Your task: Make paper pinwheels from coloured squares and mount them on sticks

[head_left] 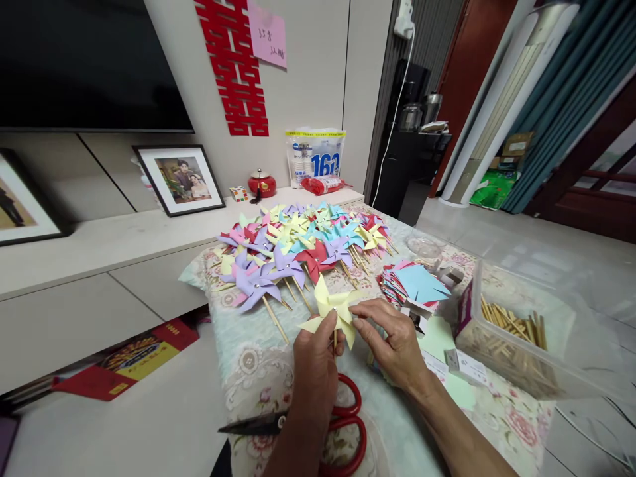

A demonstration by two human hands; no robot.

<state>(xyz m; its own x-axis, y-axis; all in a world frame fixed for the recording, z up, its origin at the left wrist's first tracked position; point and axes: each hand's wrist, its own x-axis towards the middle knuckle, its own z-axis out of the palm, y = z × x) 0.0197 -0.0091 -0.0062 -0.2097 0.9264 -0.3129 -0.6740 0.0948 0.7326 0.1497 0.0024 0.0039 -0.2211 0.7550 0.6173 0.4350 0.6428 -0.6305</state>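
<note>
Yellow pinwheel (334, 310): we see it held upright just above the near part of the surface (258, 371), between both hands, its four vanes folded to the centre and a short stick showing below it.
Left hand (314, 371): closed around the lower stick, thumb and fingers pinching just under the vanes.
Right hand (395, 341): fingertips narrowed onto the right-hand vane, touching the paper near the hub.
Finished pile (298, 248): many pinwheels in purple, red, blue, yellow and pink lie overlapping at the far end of the surface, sticks pointing toward us; we judge these complete.
Cut paper stack (415, 285): coloured squares lie just right of the hands, not yet folded.
Stick box (517, 331): a clear container at the right edge holds a layer of wooden sticks, unused.
Progress: we judge the work well advanced, given the large pile, with the yellow piece at its fastening stage and the paper stack and sticks left to use.
Scissors (342, 424): red-handled, lying flat beneath the left wrist, untouched.
Surroundings: a framed photograph (179, 179) and a white bag (315, 156) stand on the low cabinet behind.
</note>
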